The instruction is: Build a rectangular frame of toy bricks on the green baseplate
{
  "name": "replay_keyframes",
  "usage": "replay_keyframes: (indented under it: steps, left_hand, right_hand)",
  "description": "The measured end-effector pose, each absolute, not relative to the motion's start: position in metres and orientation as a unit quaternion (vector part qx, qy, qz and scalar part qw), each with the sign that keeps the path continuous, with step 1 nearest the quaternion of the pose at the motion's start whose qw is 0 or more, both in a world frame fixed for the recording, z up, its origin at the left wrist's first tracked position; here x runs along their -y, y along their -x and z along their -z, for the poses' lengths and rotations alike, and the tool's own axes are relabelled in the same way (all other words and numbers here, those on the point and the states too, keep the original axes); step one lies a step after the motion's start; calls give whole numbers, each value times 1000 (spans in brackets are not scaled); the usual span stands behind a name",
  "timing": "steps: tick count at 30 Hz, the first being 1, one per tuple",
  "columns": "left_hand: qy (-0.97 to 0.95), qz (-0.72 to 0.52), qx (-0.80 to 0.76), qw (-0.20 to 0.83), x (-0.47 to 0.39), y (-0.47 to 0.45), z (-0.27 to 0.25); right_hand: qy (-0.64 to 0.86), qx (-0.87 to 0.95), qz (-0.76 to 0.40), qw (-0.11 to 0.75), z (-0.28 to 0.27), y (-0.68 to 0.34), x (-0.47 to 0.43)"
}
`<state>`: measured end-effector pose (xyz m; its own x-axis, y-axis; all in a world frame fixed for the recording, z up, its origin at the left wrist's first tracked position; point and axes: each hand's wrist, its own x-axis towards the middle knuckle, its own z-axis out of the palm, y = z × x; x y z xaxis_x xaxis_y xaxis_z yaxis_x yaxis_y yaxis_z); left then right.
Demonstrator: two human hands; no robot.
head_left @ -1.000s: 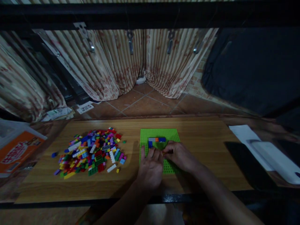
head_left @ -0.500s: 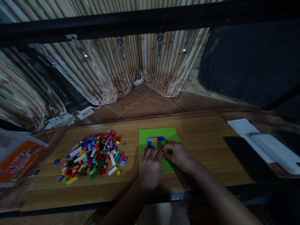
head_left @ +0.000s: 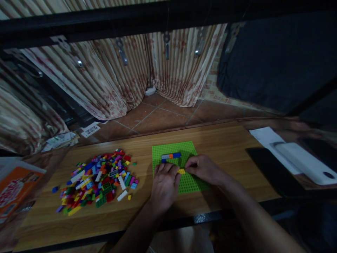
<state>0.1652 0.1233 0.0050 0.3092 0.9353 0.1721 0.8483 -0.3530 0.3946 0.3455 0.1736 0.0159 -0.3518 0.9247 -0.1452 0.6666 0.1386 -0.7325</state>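
Dim light falls on a wooden tabletop [head_left: 223,147] where a flat green studded baseplate [head_left: 181,154] lies. On it, a small yellow brick [head_left: 181,171] sits pinched by the right hand [head_left: 204,168], while the left hand [head_left: 164,184] rests flat on the plate, fingers loose, holding nothing. A short row of blue, grey and orange bricks [head_left: 171,155] stands just beyond; a loose pile of many-coloured bricks [head_left: 98,179] lies well apart to the left.

A heap of loose bricks [head_left: 97,179] lies on the table [head_left: 231,147] at the left; an orange box [head_left: 13,188] sits beyond it; striped curtains [head_left: 105,80] hang behind; a white paper [head_left: 265,137] lies far right.
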Motion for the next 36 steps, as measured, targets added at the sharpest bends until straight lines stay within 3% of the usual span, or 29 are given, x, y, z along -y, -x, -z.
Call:
replay_keyframes:
  steps: [36]
  left_hand:
    - [-785,-148,-577,171,-133,-171,-12]
  right_hand:
    - [568,725,-366,136,-26,-335,-175]
